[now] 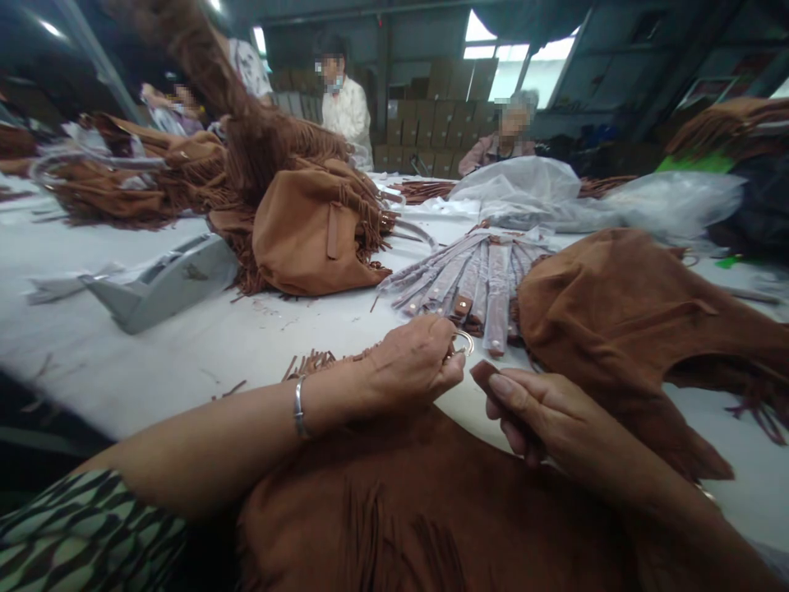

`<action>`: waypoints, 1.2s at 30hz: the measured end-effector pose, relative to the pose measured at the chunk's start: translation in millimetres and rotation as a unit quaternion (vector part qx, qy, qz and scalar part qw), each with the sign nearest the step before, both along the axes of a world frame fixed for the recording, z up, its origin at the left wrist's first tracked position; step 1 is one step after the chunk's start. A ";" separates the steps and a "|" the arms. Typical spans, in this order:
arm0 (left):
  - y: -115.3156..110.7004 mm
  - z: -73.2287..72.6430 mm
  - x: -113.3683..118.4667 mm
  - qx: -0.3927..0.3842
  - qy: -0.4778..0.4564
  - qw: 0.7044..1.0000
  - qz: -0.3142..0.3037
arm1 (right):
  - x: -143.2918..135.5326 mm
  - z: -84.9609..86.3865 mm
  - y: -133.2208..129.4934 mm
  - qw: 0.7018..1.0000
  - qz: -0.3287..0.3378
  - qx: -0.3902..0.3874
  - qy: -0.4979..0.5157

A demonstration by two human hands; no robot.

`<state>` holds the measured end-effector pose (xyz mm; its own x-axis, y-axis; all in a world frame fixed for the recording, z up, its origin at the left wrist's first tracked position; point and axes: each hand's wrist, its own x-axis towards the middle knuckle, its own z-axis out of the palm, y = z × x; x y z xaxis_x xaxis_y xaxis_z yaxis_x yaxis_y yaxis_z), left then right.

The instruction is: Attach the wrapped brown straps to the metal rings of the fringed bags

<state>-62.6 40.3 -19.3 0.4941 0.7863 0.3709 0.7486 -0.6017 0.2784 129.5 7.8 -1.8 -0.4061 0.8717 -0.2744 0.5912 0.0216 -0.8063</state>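
Observation:
Close in front of me lies a brown suede bag (pixel 444 493) with fringe. My left hand (pixel 419 358), a silver bangle on its wrist, is closed around a metal ring (pixel 467 341) that pokes out past the fingers. Just to the right, my right hand (pixel 536 411) pinches a brown leather strap (pixel 484 376) between thumb and fingers. The strap's end points towards the ring, with a small gap between them. The rest of the strap is hidden by the hand.
Plastic-wrapped straps (pixel 474 284) fan out beyond my hands. A brown bag (pixel 616 304) lies at the right, a tan fringed bag (pixel 308 234) farther left. A grey tape dispenser (pixel 173 279) stands on the white table (pixel 185 370). Co-workers (pixel 345 103) are across it.

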 end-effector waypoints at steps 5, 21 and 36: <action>-3.5 -2.0 -3.4 -0.003 0.035 0.997 -0.071 | 0.7 1.0 -0.2 0.997 0.075 -0.012 -0.010; -9.2 -0.1 -16.4 0.006 0.021 0.984 -0.178 | -2.3 4.8 -3.8 0.995 0.101 -0.010 -0.007; -9.1 -4.1 -20.7 0.045 0.034 0.981 -0.184 | -6.8 -3.0 -4.2 0.995 0.047 -0.072 0.041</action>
